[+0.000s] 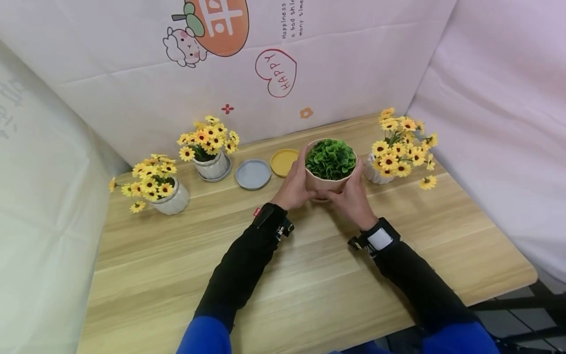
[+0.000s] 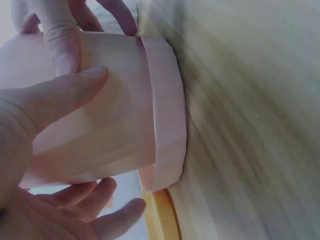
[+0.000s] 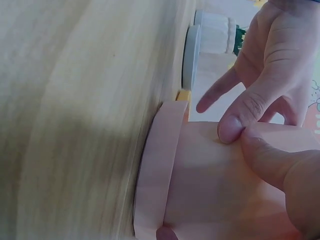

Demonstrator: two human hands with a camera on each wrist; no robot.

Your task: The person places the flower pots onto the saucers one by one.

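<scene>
Pink, round, plastic-looking pot [image 1: 324,184]: likely light, stiff. Grip: left hand [image 1: 294,187], right hand [image 1: 355,200] hold opposite walls; suitable spot.

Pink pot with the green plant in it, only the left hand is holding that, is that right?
No, not only the left hand: the head view shows the right hand holding the pink pot too. The green plant is in it.
</scene>
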